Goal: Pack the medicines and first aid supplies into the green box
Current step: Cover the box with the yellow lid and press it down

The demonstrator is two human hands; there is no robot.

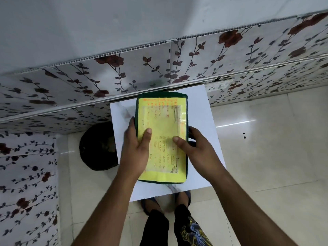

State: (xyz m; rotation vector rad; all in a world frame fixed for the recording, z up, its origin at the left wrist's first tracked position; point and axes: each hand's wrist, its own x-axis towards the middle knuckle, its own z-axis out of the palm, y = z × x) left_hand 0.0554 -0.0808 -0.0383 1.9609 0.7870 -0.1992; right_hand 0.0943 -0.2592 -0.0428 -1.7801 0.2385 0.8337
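Hands clamp the shut green box (142, 105): your left hand (136, 153) and right hand (198, 153) flank it, thumbs pinning its yellow label (165, 125), steadying it.

light even and fairly bright, soft, from overhead; exact source out of view. glossy floor tiles (266, 157) carry a bright streak of glare right of the white table (204, 107), a fainter sheen on the left. shadows weak: a soft dark patch under the table's near edge, around the feet (166, 199). wide-angle distortion strong; the flowered wall panels (88, 77) bow and slant toward the edges. centre reasonably sharp, but the handwriting on the yellow sheet (165, 121) is too soft to read. the black bag (97, 146) is nearly featureless. forearms at the bottom look stretched and slightly smeared. colours a little washed, cool grey cast.
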